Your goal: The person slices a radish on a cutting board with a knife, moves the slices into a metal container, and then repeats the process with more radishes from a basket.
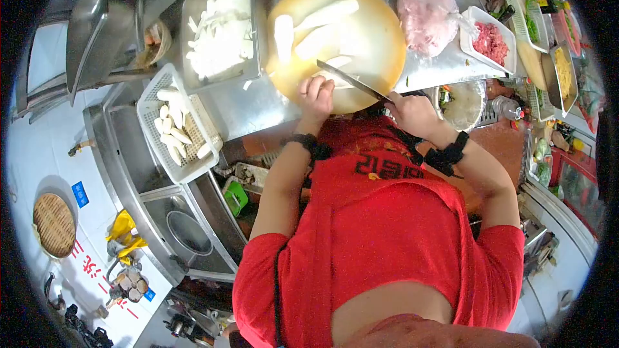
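My right hand [414, 116] is wrapped around the handle of a kitchen knife [351, 80]. Its dark blade slants up and left across the near part of a round, yellow-rimmed cutting board [388, 32]. Beside the blade, my left hand [316, 98] has its fingers curled at the board's near edge, against a peeled white vegetable piece [340, 80], partly hidden by the blade and fingers. Several long white stems [330, 14] lie farther back on the board, washed out by glare. A shorter white piece [284, 37] lies at its left.
Left of the board stands a metal tray of cut white pieces [222, 38]. A white plastic basket [174, 166] holds whole white stems, near a steel sink [155, 196]. To the right are a bag of pink meat [427, 18] and a tray of red minced meat [490, 44].
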`<state>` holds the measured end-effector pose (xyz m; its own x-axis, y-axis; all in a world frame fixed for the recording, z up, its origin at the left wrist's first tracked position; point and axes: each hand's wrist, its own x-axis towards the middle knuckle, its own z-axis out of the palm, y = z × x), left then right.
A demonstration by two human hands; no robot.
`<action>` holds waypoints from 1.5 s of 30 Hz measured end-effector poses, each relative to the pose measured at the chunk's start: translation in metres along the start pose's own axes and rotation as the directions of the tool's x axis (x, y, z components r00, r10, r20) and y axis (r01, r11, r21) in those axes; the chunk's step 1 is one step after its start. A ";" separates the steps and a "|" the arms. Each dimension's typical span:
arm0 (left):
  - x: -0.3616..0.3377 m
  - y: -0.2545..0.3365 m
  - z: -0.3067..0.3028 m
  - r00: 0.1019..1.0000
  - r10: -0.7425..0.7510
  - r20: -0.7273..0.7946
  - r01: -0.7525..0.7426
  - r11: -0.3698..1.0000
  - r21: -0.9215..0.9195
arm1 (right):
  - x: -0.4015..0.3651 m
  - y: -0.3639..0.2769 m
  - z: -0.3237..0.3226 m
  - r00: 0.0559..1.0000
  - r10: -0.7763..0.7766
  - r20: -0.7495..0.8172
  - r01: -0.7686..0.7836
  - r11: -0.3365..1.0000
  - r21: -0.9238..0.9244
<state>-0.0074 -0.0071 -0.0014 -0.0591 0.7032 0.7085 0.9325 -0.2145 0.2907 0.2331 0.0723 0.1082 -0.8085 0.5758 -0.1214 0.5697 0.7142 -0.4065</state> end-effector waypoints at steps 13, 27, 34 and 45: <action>0.007 0.002 -0.005 1.000 -0.021 -0.019 0.020 0.998 -0.059 | 0.019 -0.002 0.033 0.996 0.052 0.067 -0.045 0.994 -0.098; 0.007 0.002 -0.004 0.999 -0.034 0.005 0.034 0.996 -0.078 | 0.003 -0.008 -0.013 0.994 0.031 0.101 -0.026 0.998 -0.052; 0.016 0.004 -0.004 0.999 -0.004 -0.054 0.002 0.999 -0.053 | 0.005 0.004 0.029 0.985 0.088 0.148 -0.079 0.995 -0.068; 0.004 0.001 -0.004 1.000 0.011 -0.018 -0.012 0.999 -0.040 | 0.001 -0.008 -0.001 0.995 0.064 0.081 -0.063 0.998 -0.010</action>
<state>-0.0083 -0.0066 0.0042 -0.0551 0.6886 0.7230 0.9182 -0.2495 0.3076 0.2276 0.0675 0.1128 -0.7796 0.5864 -0.2200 0.6214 0.6804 -0.3885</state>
